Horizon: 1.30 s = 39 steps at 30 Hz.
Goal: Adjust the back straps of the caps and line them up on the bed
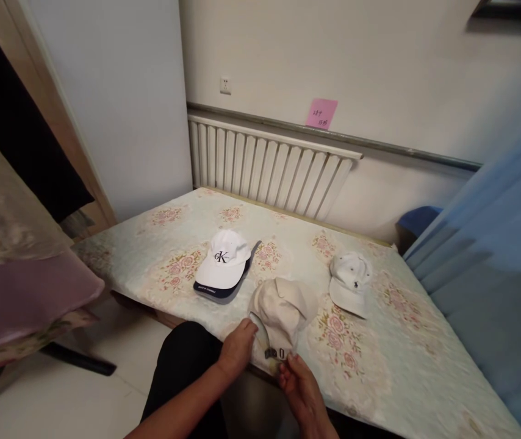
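Note:
A beige cap (283, 308) lies at the near edge of the bed, its back strap with a metal buckle turned toward me. My left hand (237, 350) grips the cap's rear edge on the left side, fingers curled. My right hand (299, 381) pinches the strap end by the buckle from below. A white cap with a dark brim edge and a black logo (222, 263) rests farther back on the left. Another plain white cap (349, 281) sits to the right of the beige one.
The bed has a pale floral cover (407, 353). Behind it runs a white radiator (265, 164), with a pink note (321, 113) on the wall above. A blue curtain (493, 268) hangs at right. Folded bedding (17, 274) is stacked at left.

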Motion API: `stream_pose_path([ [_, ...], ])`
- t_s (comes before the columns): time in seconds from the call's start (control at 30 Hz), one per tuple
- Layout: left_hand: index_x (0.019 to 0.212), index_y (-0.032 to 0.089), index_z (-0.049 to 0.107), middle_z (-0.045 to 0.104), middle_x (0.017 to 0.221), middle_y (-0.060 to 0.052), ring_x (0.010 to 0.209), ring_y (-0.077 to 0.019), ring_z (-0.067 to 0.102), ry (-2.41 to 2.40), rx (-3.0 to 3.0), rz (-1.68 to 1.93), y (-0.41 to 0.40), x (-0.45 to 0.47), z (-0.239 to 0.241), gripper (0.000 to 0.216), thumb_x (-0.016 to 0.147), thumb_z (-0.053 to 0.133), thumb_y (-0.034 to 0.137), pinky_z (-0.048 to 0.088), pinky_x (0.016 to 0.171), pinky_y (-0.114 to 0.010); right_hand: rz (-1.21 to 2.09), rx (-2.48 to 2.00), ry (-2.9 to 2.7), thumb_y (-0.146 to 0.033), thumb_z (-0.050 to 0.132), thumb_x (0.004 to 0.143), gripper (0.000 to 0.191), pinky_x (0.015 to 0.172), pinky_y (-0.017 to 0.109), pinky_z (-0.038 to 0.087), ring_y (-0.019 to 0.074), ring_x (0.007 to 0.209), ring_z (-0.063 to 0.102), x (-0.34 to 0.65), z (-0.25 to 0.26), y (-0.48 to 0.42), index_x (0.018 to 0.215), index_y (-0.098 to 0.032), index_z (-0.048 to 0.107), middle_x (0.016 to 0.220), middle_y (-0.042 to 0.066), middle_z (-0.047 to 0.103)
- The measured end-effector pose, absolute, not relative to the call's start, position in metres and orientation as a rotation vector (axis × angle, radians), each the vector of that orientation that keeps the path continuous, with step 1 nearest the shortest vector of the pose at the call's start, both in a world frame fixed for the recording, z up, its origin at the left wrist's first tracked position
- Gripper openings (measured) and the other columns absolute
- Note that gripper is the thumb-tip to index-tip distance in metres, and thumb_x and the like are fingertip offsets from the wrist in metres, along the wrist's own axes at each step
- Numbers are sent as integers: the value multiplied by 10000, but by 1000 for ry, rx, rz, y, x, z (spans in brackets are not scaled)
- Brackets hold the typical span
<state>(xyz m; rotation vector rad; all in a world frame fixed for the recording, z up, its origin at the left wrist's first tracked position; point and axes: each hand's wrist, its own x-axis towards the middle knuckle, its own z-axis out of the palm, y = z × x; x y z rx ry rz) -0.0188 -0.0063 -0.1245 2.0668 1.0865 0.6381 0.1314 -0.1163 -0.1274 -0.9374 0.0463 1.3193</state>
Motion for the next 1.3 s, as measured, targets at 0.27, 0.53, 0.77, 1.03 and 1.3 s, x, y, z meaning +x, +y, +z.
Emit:
stream_pose_path([
  [0.27, 968, 196, 589, 565, 1024, -80, 961, -228, 486, 853, 2661, 457, 15, -20, -135, 207, 882, 403, 172, 373, 842, -336, 1298, -922, 51, -218, 850, 501, 322, 502, 202, 437, 103, 540, 586, 135, -129, -119, 702, -181, 601, 617, -48, 649],
  [0.53, 881, 159, 612, 567, 918, -63, 881, -203, 500, 715, 2796, 309, 15, -8, -136, 192, 892, 424, 191, 379, 785, -320, 1272, -943, 34, -228, 855, 490, 339, 487, 194, 450, 91, 520, 579, 140, -128, -120, 706, -179, 599, 614, -48, 648],
  [0.77, 831, 161, 588, 575, 864, -57, 869, -216, 487, 742, 2930, 311, 0, -14, -130, 136, 877, 483, 234, 389, 762, -334, 1254, -879, 22, -223, 824, 546, 294, 607, 274, 521, 148, 661, 641, 148, -125, -125, 758, -200, 622, 751, -9, 700],
  [1.03, 760, 170, 527, 541, 785, -38, 848, -192, 448, 814, 2682, 646, -27, -18, -108, 177, 878, 400, 133, 385, 784, -324, 1212, -861, -127, -172, 802, 580, 273, 664, 246, 523, 106, 681, 641, 154, -111, -131, 783, -249, 638, 784, -53, 683],
  [1.3, 835, 170, 548, 557, 807, -28, 796, -160, 506, 706, 2377, 625, -44, 0, -102, 185, 861, 369, 137, 403, 718, -269, 1241, -839, -121, -130, 781, 565, 278, 721, 287, 523, 161, 781, 655, 155, -109, -137, 787, -236, 650, 801, -16, 690],
])
